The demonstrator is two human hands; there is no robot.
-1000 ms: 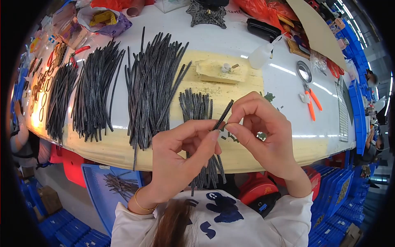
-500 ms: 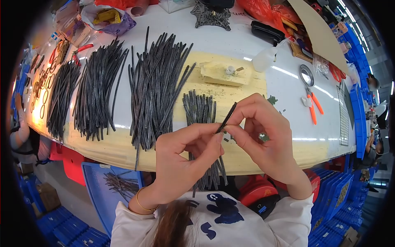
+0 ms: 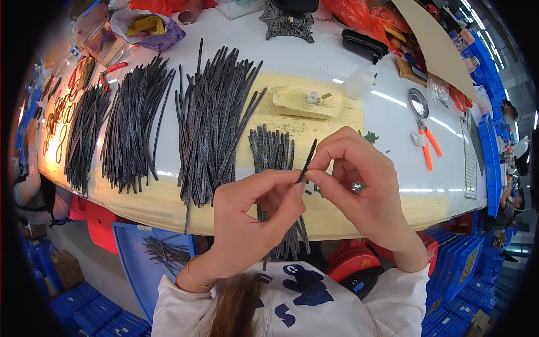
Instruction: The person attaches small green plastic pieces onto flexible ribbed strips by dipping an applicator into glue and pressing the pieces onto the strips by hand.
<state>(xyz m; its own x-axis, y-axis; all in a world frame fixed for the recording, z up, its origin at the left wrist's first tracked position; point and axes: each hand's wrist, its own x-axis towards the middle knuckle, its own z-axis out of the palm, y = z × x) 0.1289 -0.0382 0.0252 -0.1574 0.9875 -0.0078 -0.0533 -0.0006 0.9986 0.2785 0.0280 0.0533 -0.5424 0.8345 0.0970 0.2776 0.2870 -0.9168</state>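
Between my two hands stands a short black strip with a beaded or braided texture [image 3: 309,156], its upper end tilted a little to the right. My left hand [image 3: 254,213] pinches its lower end between thumb and forefinger. The thumb and forefinger of my right hand [image 3: 359,180] close on it just above, from the right side. Below and behind my left hand lies a small bundle of dark textured strips [image 3: 272,147], partly hidden by that hand. Further left a larger bundle of long dark strips [image 3: 213,118] is spread on the table.
Two more strip bundles [image 3: 135,123] [image 3: 84,135] lie at the left. A yellow block [image 3: 306,103] sits behind my hands, with small green bits around. Orange-handled pliers [image 3: 428,145] and a round metal dish [image 3: 418,102] are at the right. A blue tray [image 3: 126,253] stands below the table edge.
The held strip has turned slightly more upright, its top shifting left. Both hands keep nearly the same place and the same pinch.
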